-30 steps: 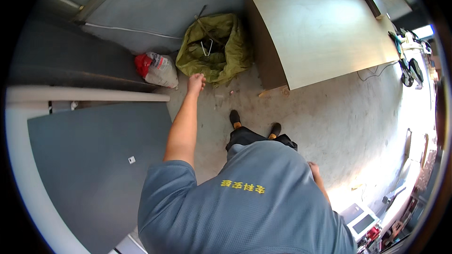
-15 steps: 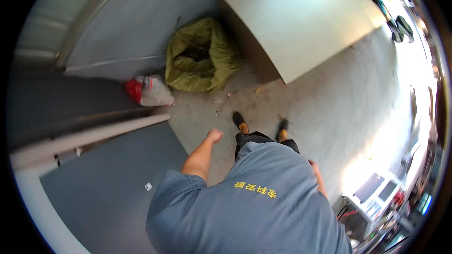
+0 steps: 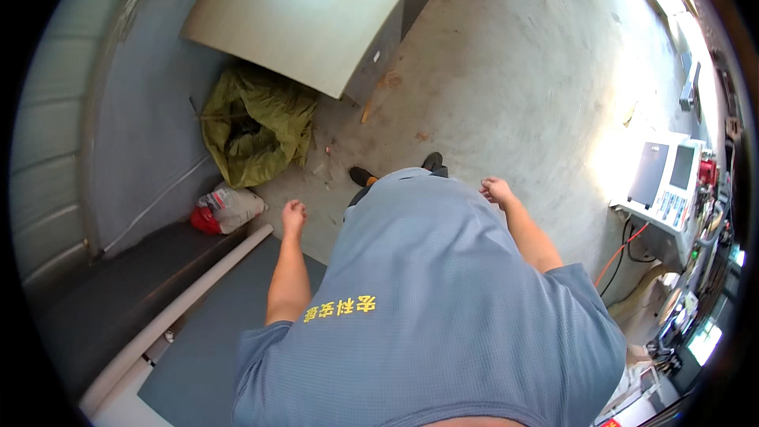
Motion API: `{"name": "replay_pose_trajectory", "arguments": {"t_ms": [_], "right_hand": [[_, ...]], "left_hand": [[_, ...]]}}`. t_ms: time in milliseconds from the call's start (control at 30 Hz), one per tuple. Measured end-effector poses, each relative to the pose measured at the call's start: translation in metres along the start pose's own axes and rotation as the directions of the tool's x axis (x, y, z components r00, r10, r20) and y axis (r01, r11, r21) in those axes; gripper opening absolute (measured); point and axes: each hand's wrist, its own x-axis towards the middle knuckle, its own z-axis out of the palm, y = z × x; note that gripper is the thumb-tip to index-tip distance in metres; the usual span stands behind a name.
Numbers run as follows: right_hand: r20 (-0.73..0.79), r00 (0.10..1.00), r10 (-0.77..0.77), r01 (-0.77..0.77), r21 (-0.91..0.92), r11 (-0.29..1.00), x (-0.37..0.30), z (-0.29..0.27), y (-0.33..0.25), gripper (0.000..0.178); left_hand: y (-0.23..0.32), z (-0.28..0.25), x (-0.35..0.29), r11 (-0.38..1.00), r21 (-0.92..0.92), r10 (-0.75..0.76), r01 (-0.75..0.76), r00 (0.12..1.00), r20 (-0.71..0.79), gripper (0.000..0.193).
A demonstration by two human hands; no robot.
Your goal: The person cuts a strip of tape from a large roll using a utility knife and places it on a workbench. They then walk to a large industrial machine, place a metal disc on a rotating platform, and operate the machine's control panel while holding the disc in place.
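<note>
My left hand [image 3: 294,214] hangs beside my body with its fingers curled in, over the floor near the corner of a dark grey sheet or panel [image 3: 213,332]. Nothing shows in it. Out on the other side, my right hand [image 3: 496,190] is held above the concrete floor, its fingers likewise bent inward and no object visible. Neither hand touches anything. Closest to the left hand are a red and white plastic bag [image 3: 239,209] and, beyond it, a large open yellow-green woven sack [image 3: 288,115] whose dark contents I cannot make out.
Ahead to the left stands a large pale-topped desk or cabinet [image 3: 308,12]. A long pale tube [image 3: 178,304] lies along the grey sheet. At right sits a white machine with a screen and keys [image 3: 662,178], its red and black cables hanging. Small scraps litter the floor [image 3: 474,103].
My view has turned to the right; the desk, sack and bag now sit further left. The right hand, mostly hidden by my body before, has swung forward into view.
</note>
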Motion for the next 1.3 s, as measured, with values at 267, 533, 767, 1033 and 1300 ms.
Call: {"name": "replay_pose_trajectory", "arguments": {"t_ms": [267,533,767,1033,1300], "right_hand": [[-0.087,0.993,-0.076,0.099,0.302,0.948,0.032,-0.057,0.016,0.028],[-0.277,0.961,-0.023,0.125,0.357,0.926,0.012,-0.087,0.137,0.027],[-0.221,0.891,0.396,-0.210,0.574,0.792,-0.025,0.016,0.282,0.021],[-0.201,0.979,-0.038,0.052,0.061,0.997,0.040,0.084,0.216,0.031],[-0.305,0.937,-0.172,0.307,0.476,0.824,-0.008,-0.040,0.044,0.031]], "left_hand": [[0.222,0.113,-0.049,0.533,0.543,0.783,-0.649,0.621,-0.026,0.064],[0.334,0.161,0.038,0.286,0.820,0.543,-0.495,0.789,0.287,0.090],[0.351,0.154,0.054,0.237,0.768,0.505,-0.595,0.751,0.426,0.095],[0.336,0.145,0.055,0.211,0.765,0.539,-0.609,0.725,0.429,0.090],[0.334,0.144,0.051,0.215,0.788,0.491,-0.577,0.761,0.423,0.089]]}}
